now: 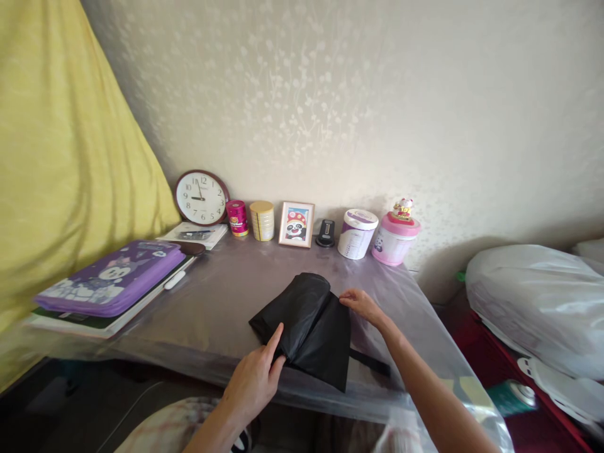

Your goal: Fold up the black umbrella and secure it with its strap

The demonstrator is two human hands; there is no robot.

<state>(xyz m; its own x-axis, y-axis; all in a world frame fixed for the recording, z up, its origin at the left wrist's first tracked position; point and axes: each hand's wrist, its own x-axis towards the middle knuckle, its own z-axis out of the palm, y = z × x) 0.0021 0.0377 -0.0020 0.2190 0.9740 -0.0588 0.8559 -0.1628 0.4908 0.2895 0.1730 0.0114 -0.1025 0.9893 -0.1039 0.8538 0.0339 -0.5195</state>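
A black umbrella [302, 321], its cloth loosely folded in panels with pointed corners, lies over the front part of the table. My left hand [255, 374] grips it at the near end, thumb and index finger pressed on the cloth; the other fingers are partly hidden. On the far right side, my right hand [361, 303] pinches the edge of one panel between thumb and fingers. A black strap [370, 362] sticks out to the right of the cloth, flat on the table. The umbrella's shaft and handle are not visible.
The table [226, 296] has a clear plastic cover. Along the wall stand a clock [202, 197], tins, a picture frame [297, 224] and two tubs. A purple case [111, 277] rests on books at left. White bags [533, 302] bulge beyond the right edge.
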